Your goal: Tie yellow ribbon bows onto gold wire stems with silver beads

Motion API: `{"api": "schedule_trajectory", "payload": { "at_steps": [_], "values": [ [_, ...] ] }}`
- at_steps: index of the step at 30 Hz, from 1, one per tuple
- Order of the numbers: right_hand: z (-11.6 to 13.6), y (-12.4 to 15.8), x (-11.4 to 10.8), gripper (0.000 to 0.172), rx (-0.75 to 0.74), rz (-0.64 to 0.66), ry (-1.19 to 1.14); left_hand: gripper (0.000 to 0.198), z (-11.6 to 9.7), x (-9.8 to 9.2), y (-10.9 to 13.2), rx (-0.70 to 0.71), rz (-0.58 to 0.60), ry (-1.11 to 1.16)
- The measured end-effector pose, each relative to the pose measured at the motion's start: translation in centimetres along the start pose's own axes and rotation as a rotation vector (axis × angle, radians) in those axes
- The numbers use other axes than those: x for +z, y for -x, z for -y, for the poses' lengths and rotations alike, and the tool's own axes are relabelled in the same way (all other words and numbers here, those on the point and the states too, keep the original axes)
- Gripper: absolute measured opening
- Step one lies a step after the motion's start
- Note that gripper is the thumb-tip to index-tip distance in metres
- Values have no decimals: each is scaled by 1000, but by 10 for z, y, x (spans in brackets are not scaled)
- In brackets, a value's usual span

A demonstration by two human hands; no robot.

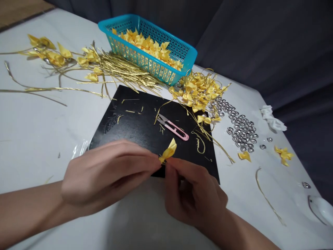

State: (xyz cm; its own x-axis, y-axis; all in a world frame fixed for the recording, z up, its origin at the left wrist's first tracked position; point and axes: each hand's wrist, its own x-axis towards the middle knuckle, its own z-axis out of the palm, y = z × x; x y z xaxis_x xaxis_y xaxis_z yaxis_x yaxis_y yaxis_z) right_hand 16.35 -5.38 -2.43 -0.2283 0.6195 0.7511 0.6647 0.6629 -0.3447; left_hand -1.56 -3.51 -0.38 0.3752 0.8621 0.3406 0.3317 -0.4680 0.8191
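Between the fingertips of both hands is a small yellow ribbon bow [168,151], its pointed end sticking up. My left hand [109,172] pinches it from the left, fingers stretched together. On the other side my right hand [194,189] is closed, thumb and forefinger at the bow's base; a bit of gold cord seems to lie there, but the fingertips hide most of it. Both hands are over the near edge of a black board [125,125]. Pink thread snips [173,127] lie on the board just beyond the bow, among cord scraps.
A blue basket [192,57] of yellow bows stands at the back, with gold cords [125,69] before it. Finished-looking bows with cords [200,90] are heaped right of it, near silver beads [243,130]. Crumpled white tissue [273,118] lies at the far right.
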Motion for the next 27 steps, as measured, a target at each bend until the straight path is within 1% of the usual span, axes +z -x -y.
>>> {"api": "schedule_trajectory", "payload": {
  "at_steps": [3, 4, 5, 7, 9, 11, 13, 16, 19, 21, 22, 24, 27],
  "values": [
    [1, 0, 0, 30, 37, 53, -18, 20, 4, -2, -4, 89, 6, -108],
    [2, 0, -1, 30, 46, 67, -25, 20, 6, -2, -5, 99, 13, -147],
    [3, 0, -2, 29, 68, 82, -31, 19, 8, -2, -6, 142, 1, -146],
    [7, -2, -4, 28, 138, 112, -53, 19, 8, -3, -6, 187, 25, -155],
    [12, -2, -4, 26, 226, 143, -105, 20, 7, -3, -5, 198, 32, -175],
    [16, -3, -3, 23, 331, 148, -220, 20, 6, -3, -5, 206, 24, -204],
    [19, -2, 0, 20, 444, 135, -369, 18, 6, -4, -4, 248, 22, -224],
    [20, -1, 5, 16, 582, 99, -553, 18, 9, -5, -4, 298, 54, -261],
    [19, 0, 7, 12, 691, 117, -666, 17, 12, 0, -2, 278, 27, -295],
    [18, 0, 7, 9, 732, 151, -703, 17, 12, 6, 0, 255, -95, -279],
    [18, 0, 7, 9, 737, 162, -712, 17, 12, 8, 1, 241, -117, -264],
    [17, 0, 7, 8, 730, 174, -721, 19, 10, 10, 2, 224, -141, -253],
    [15, 0, 8, 10, 692, 169, -742, 21, 6, 4, 1, 216, -107, -222]
  ]
}}
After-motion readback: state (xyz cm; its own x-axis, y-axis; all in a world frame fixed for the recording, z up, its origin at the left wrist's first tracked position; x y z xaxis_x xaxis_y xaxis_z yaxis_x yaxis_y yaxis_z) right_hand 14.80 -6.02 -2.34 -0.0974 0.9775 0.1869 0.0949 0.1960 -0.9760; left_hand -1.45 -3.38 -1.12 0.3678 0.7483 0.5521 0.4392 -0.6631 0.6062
